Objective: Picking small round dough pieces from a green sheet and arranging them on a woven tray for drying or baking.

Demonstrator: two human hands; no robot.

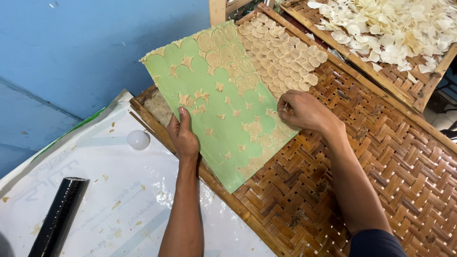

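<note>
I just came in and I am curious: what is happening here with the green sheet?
A person works at a woven bamboo tray. The left hand presses on a green sheet that carries thin dough rounds and leftover scraps. The right hand picks at a round at the sheet's edge. More rounds lie in rows on the tray.

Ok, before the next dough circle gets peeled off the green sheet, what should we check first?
1. Left hand steadies the green sheet: ok, it lies flat on the near edge.
2. Right hand is at a dough circle: ok, its fingers pinch at the sheet's right edge.
3. Circles left on the sheet: ok, several near the top and lower right.
4. Room on the woven tray: ok, bare weave beside the rows of laid circles.
5. Circle comes off whole: cannot tell.
6. White ball and black roller out of the way: ok, on the plastic to the left.
</note>
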